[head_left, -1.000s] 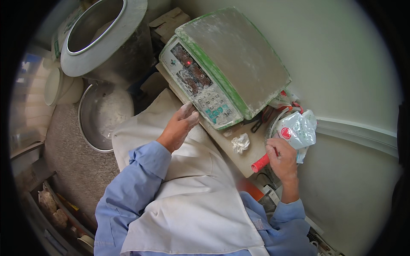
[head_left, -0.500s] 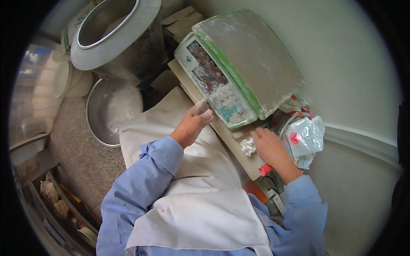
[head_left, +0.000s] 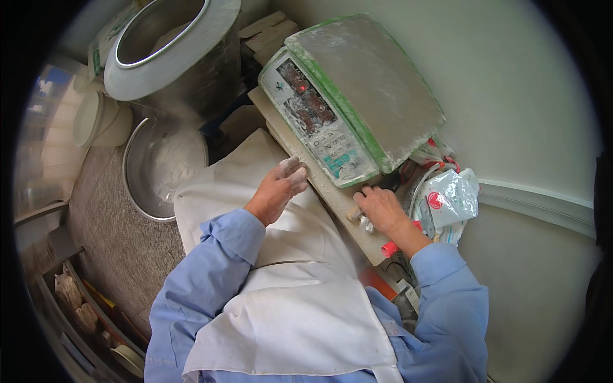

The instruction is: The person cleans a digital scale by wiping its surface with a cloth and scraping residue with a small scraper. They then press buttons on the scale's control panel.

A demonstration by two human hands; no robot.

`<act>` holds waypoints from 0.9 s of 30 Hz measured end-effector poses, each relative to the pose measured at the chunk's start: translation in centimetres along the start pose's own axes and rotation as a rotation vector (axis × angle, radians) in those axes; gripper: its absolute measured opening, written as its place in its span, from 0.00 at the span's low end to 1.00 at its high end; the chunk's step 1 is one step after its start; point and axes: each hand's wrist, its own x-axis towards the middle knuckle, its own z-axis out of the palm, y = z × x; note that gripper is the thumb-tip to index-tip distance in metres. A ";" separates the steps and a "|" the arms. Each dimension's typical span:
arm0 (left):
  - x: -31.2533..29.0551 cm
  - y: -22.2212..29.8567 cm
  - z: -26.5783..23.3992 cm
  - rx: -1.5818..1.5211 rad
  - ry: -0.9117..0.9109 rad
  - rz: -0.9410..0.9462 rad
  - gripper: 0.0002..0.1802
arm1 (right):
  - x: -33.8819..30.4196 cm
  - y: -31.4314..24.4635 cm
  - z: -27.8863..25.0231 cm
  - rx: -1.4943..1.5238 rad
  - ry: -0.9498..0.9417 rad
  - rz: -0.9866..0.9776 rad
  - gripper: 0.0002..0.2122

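Corner w/ pale wall [head_left: 517, 121], narrow tan table [head_left: 367, 244] along it; powder dust on several surfaces. Listed near to far:

1. Apron [head_left: 274, 306], white, over blue sleeves.
2. Red tube-like handle [head_left: 389, 249], lying by table edge, partly under R forearm.
3. L hand [head_left: 279, 191], fingertips whitened, just beside table edge below scale; grip loosely bent, fingers partly apart, nothing seen in it. Prob. idle or steadying.
4. R hand [head_left: 385, 210], palm down, fingers curled, at scale's near corner. Cannot tell if grip is clamped on anything; fingertips hidden.
5. White crumpled scrap [head_left: 366, 224] & small tan stub [head_left: 354, 215], on table just beside R fingers, partly covered. Prob. kept there as handy spare space.
6. Clear packet [head_left: 452, 195], R of R hand, nr. wall; prob. tucked aside to leave scale free.
7. Scale [head_left: 364, 89], green/white, dusty; keypad faces worker, presumably for easy reading.
8. Steel bowl [head_left: 136, 191], powdery inside, on floor, L.
9. Steel drum [head_left: 198, 89], wide-rimmed, far L.

Diff. vs 1 s ago: R hand off red handle, now over by scale; scrap then in plain view, now mostly covered.
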 end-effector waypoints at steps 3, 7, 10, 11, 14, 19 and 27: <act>-0.3 -0.1 -0.3 -0.004 -0.023 0.002 0.39 | 0.0 0.1 -0.9 0.047 0.034 -0.068 0.07; -0.3 -0.7 -0.3 0.020 -0.009 0.009 0.37 | -1.9 -0.6 -4.0 0.177 0.224 -0.086 0.10; -0.4 -1.2 -0.2 0.035 -0.036 0.002 0.36 | -4.2 -1.6 -6.7 0.342 0.403 -0.014 0.14; -0.4 -1.4 -0.2 0.045 -0.054 -0.006 0.36 | -4.8 -1.8 -7.5 0.481 0.450 -0.015 0.14; -0.5 -2.0 0.0 0.085 -0.109 -0.001 0.36 | -5.9 -2.6 -8.6 0.900 0.564 0.017 0.13; -1.1 -2.5 0.8 0.152 -0.147 -0.019 0.35 | -5.5 -5.0 -7.3 1.633 0.702 0.202 0.09; -1.5 -3.0 1.6 0.110 -0.243 -0.178 0.14 | -6.7 -9.8 -3.3 2.072 0.668 0.390 0.13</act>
